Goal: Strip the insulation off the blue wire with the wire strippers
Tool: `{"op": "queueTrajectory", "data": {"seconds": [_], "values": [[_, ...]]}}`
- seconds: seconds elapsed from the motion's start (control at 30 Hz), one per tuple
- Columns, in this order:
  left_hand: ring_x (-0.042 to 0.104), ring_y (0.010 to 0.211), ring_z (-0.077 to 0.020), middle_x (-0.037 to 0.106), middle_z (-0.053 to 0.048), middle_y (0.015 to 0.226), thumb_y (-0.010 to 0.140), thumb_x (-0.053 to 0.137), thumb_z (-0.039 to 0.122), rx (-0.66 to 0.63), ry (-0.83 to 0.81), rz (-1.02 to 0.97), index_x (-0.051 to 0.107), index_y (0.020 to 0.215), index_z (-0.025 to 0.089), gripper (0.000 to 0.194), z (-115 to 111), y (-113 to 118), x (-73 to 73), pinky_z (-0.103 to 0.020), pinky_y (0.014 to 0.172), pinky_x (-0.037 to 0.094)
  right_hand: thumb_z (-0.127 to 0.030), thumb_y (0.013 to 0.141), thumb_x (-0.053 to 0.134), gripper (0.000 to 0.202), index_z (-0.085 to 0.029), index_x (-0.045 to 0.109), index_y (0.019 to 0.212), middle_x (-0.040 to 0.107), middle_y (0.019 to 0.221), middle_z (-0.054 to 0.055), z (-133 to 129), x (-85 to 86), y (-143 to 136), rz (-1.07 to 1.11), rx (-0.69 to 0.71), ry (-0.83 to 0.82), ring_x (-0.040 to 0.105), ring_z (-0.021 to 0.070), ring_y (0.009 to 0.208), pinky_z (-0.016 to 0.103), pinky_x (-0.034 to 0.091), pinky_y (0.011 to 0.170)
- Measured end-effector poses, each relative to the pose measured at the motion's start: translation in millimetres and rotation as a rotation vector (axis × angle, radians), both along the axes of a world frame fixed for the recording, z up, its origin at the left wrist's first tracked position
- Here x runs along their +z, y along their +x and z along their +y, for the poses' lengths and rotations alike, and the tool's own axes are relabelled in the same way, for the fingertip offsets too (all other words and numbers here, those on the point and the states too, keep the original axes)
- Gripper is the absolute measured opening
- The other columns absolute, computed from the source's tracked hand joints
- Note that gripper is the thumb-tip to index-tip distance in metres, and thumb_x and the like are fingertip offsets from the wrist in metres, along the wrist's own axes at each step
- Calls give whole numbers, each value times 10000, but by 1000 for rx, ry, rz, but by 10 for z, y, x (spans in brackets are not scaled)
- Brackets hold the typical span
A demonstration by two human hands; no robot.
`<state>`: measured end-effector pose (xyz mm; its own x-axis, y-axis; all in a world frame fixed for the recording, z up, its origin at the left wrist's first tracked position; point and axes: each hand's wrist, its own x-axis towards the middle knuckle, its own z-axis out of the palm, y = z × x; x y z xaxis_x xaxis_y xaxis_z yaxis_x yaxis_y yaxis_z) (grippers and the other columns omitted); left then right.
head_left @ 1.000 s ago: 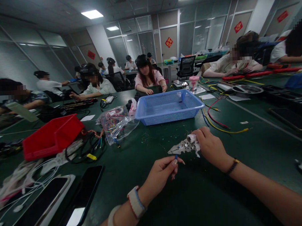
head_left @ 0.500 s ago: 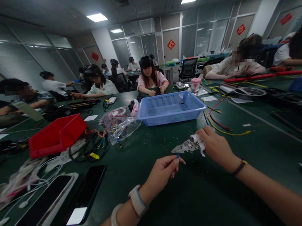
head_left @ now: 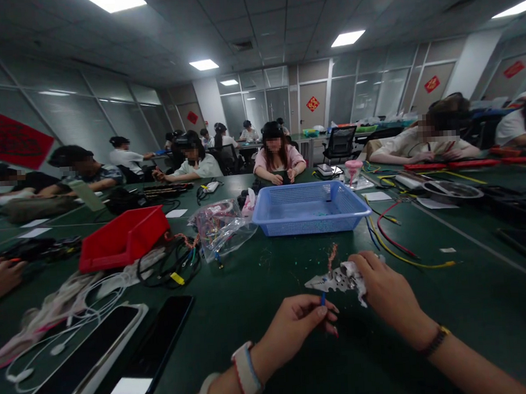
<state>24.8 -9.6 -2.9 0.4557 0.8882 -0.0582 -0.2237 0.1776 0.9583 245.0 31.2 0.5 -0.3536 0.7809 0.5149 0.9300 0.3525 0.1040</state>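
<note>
A short blue wire (head_left: 323,299) is pinched between the thumb and fingers of my left hand (head_left: 301,323), its tip up against the tool's jaws. My right hand (head_left: 387,293) is wrapped round the handles of a metal wire-stripping tool (head_left: 336,280), which have white wrapping on them. The tool's nose points left, above my left fingertips. Strands of bare copper (head_left: 332,255) stick up just behind the jaws; whether they join the blue wire I cannot tell.
Beyond my hands is a blue basket (head_left: 312,225). Left of it lie a clear bag of wires (head_left: 218,228), a red bin (head_left: 121,241), cables, earphones and two phones. Red and yellow wires (head_left: 396,252) lie at right. People sit around the table; another person's hand (head_left: 5,281) shows at far left.
The view has tilted up and shifted left. The blue wire's tip now meets the tool's jaws, and copper strands show behind them. Another person's hand has come into view at far left.
</note>
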Motion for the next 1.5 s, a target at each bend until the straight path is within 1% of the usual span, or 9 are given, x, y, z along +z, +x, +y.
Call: {"op": "queueTrajectory", "data": {"seconds": [0.17, 0.5, 0.7, 0.83, 0.93, 1.07, 1.17, 1.33, 1.5], "values": [[649, 700, -137, 687, -52, 790, 747, 746, 373, 23, 6, -17, 708, 904, 104, 315, -1, 14, -19, -275, 720, 494, 28, 685, 458, 562, -182, 473, 1206, 593, 1160, 104, -30, -22, -59, 19, 39, -6, 649, 202, 858, 303, 558, 683], [663, 711, -141, 716, -51, 762, 714, 777, 344, 61, -15, 1, 734, 864, 103, 287, -17, 32, -5, -273, 752, 517, 1, 731, 451, 532, -199, 483, 1223, 580, 1240, 90, -60, -80, -154, 79, 70, -140, 670, 184, 859, 283, 562, 688], [673, 735, -161, 739, -59, 773, 681, 797, 342, 136, -32, 18, 756, 874, 116, 300, -2, 28, -67, -300, 805, 522, 12, 713, 437, 604, -170, 423, 1288, 545, 1293, 114, -91, -103, -230, 85, 94, -120, 649, 203, 974, 285, 565, 719], [680, 782, -178, 752, -59, 822, 695, 782, 303, 185, -7, 56, 769, 859, 140, 232, -8, 34, -77, -316, 845, 518, -10, 755, 451, 535, -161, 438, 1268, 562, 1254, 120, -96, -118, -259, 55, 67, -106, 655, 201, 925, 279, 556, 676], [682, 801, -188, 755, -61, 836, 707, 767, 279, 199, 7, 80, 773, 861, 145, 204, -13, 39, -61, -322, 852, 518, -14, 779, 454, 455, -154, 481, 1211, 594, 1167, 113, -100, -118, -273, 15, 46, -91, 657, 177, 812, 263, 528, 618], [677, 770, -183, 751, -60, 807, 707, 763, 269, 192, 7, 89, 773, 856, 139, 198, -16, 37, -63, -314, 822, 526, -52, 818, 476, 329, -159, 533, 1124, 615, 1012, 77, -103, -113, -276, -23, 29, -80, 622, 149, 665, 250, 468, 541], [667, 747, -166, 742, -57, 787, 721, 751, 263, 163, 16, 98, 772, 851, 136, 183, -22, 28, -68, -290, 789, 525, -102, 849, 492, 232, -173, 566, 1057, 612, 941, 57, -85, -103, -258, -45, 16, -93, 604, 147, 625, 256, 430, 528], [598, 611, -115, 704, -53, 770, 753, 714, 306, 130, 18, 139, 756, 929, 125, 256, -26, 12, -51, -244, 630, 497, -125, 850, 512, 193, -188, 586, 1017, 609, 944, 45, 18, -43, -120, -22, -7, -105, 587, 137, 624, 251, 365, 515], [510, 519, -82, 648, -41, 738, 765, 680, 391, 93, 10, 212, 743, 968, 120, 343, -13, -3, -33, -202, 479, 373, -133, 862, 494, 210, -190, 599, 1034, 609, 944, 51, 162, 8, 88, -60, 52, 12, 567, 143, 674, 255, 336, 549]]}}
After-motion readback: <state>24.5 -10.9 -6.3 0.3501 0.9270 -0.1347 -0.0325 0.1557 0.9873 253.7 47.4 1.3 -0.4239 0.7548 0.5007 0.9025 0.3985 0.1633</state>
